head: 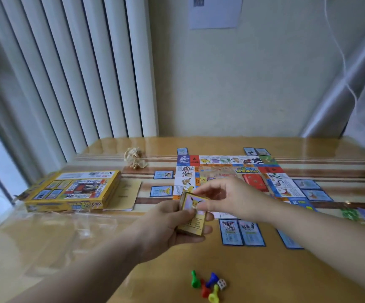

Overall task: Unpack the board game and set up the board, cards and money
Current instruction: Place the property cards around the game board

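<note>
**Deck in hand beside the laid-out board**

The left hand point(166, 226) gripped a deck of yellow cards point(194, 225), its fingers curled under it and its thumb on top, above the table point(89, 237) at the board's near left corner. The right hand point(227, 197) pinched the far end of the top card point(192, 203) between thumb and fingertips. The board point(227, 169) lay flat farther back, with a red stack point(254, 181) on its middle. Blue cards lay around its edges, and two of them point(241, 231) sat side by side just beside the near edge. The yellow box point(74, 190) sat well to the left, with a booklet point(126, 194) against its right side and a crumpled paper point(134, 157) behind. Coloured pawns point(205, 283) and a die point(221, 284) were bunched near the table's front.
</note>
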The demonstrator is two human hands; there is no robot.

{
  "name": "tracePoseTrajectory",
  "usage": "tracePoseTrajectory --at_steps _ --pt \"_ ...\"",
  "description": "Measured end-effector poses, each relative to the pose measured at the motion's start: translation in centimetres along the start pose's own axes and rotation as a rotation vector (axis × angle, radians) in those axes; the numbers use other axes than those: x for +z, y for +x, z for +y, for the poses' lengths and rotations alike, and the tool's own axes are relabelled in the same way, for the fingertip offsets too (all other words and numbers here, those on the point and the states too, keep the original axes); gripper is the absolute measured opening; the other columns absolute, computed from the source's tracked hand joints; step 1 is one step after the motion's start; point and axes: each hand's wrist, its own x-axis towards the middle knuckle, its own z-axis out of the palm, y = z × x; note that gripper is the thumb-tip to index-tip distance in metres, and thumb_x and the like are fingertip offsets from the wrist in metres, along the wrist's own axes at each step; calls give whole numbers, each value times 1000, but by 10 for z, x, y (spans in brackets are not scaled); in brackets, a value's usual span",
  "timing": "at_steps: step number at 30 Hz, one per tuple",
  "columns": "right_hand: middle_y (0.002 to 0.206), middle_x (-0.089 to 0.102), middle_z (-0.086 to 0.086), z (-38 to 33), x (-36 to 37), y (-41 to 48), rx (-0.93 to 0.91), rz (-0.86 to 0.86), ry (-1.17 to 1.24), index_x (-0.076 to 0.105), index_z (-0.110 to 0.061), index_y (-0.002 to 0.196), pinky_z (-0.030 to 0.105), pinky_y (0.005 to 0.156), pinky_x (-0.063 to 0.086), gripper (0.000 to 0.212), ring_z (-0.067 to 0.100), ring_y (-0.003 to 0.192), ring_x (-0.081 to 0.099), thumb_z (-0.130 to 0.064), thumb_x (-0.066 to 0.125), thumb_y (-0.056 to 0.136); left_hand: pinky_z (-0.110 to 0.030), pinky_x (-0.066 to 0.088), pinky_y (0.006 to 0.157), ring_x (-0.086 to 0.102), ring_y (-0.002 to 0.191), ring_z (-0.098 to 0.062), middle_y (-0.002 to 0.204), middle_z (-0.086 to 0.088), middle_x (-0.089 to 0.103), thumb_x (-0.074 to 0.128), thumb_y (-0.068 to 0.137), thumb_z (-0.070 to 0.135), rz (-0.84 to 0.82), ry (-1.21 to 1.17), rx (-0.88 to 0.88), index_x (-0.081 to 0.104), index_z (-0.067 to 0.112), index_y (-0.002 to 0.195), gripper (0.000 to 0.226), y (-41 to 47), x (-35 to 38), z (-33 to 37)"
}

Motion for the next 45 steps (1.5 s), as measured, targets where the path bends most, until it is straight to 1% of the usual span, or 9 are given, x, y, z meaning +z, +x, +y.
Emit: tracePoseTrajectory --at_steps 7,11,17,22,26,29,32,37,45 --pt "65 65 -7 -6 -4 38 94 -7 52 63 -13 77 15 59 46 25 1 59 58 -25 83 69 -28 57 70 70 86 -21 88 -8 72 50 95 8 81 158 70 58 5 104 12 13 -18 12" --pt "74 70 7 -4 -5 63 165 -30 33 65 -17 73 36 73 53 29 15 71 62 -36 85 63 -28 58 70 69 84 -19 93 -13 71 59 90 8 224 243 112 62 9 99 10 23 -32 18" --pt "78 66 5 -4 -4 106 231 -39 240 59 -10 84 21 63 51 14 13 67 59 -6 72 80 -25 56 64 63 71 -16 81 -8 67 61 90 16 407 252 152 63 8 98 10 42 -56 34" --pt "108 66 11 17 -25 152 244 247 129 55 -18 99 34 78 57 21 21 91 66 -2 63 87 -26 48 71 47 73 -13 87 -1 52 54 95 18 593 293 111 60 7 112 21 62 -100 52" --pt "112 63 9 34 -9 178 282 251 91 59 -11 102 22 58 53 19 15 78 62 1 61 87 -18 39 57 49 70 -9 93 2 53 41 98 13 464 982 40 55 19 110 19 73 -115 51" --pt "104 67 12 41 10 195 303 216 64 62 -10 93 25 59 52 11 17 75 63 -3 66 85 -28 46 85 54 100 -16 122 -3 53 39 96 14 330 1551 -27 53 18 120 28 82 -119 42" --pt "102 68 10 46 25 210 305 185 20 64 -10 92 28 70 51 10 21 90 65 -7 69 84 -42 35 105 39 128 -25 152 6 28 37 95 15 147 1859 -89 33 28 144 50 87 -118 30" --pt "84 64 1 53 39 219 228 130 -70 62 -12 83 17 60 43 11 12 79 60 -9 72 81 -44 31 104 33 135 -28 157 11 16 34 96 15 37 2043 -116 14 33 150 60 90 -118 18" --pt "79 64 -7 66 40 219 159 82 -260 63 -19 84 35 76 52 14 13 79 63 -20 75 78 -44 29 106 27 138 -29 159 11 9 35 96 13 -14 2031 -102 10 36 150 63 85 -123 19"
